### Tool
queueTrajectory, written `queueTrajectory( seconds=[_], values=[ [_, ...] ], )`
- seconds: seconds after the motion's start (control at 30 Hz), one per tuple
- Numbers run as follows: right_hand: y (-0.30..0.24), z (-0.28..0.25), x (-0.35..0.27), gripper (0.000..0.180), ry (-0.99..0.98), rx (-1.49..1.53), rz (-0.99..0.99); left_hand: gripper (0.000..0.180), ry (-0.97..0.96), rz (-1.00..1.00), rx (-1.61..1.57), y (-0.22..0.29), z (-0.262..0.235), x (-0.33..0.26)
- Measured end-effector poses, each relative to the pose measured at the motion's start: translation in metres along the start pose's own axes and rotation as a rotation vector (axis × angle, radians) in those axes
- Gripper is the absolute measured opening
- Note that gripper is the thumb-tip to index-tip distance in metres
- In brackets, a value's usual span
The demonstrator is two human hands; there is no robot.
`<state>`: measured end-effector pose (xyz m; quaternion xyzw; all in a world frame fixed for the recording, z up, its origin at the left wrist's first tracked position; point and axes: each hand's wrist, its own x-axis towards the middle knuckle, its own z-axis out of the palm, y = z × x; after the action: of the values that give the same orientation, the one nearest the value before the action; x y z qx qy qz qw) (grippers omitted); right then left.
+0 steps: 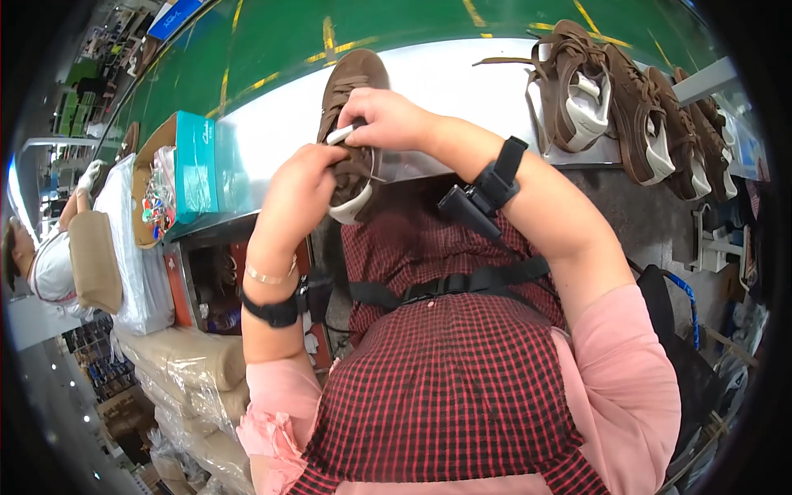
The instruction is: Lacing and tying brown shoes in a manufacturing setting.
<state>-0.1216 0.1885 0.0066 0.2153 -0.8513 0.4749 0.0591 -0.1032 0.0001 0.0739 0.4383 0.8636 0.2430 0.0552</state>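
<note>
A brown lace-up sneaker point(353, 73) with a white heel lies on the white bench, toe pointing away from me. My left hand point(302, 186) is closed at the left side of its opening, fingertips against the upper. My right hand point(386, 120) comes from the right, fingers pinched over the laces. Between the hands, at the tongue, a small white piece point(338, 134) shows, with a dark bit near my right fingertips; its kind cannot be made out. Brown laces lie loose below my fingers, and my hands hide the middle of the shoe.
Several brown sneakers point(577, 91) with white heels stand at the bench's right end. A teal box point(196, 165) holding small colourful items is at the left. Below it are plastic-wrapped tan bundles point(177, 355). Another person point(58, 268) is at far left.
</note>
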Motion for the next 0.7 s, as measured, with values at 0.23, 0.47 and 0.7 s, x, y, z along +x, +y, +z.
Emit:
queueTrajectory(
  seconds=[0.23, 0.47, 0.7],
  values=[
    [-0.003, -0.003, -0.006, 0.021, 0.027, -0.020, 0.015, 0.037, -0.212, -0.205, -0.044, 0.029, 0.010, 0.005],
    [0.004, 0.009, -0.002, 0.019, 0.109, 0.097, -0.001, 0.038, -0.237, -0.258, 0.112, 0.012, 0.022, 0.025],
    [-0.038, 0.010, -0.066, 0.044, 0.425, 0.085, -0.132, 0.036, 0.142, -0.009, 0.090, 0.026, 0.007, -0.042]
  ],
)
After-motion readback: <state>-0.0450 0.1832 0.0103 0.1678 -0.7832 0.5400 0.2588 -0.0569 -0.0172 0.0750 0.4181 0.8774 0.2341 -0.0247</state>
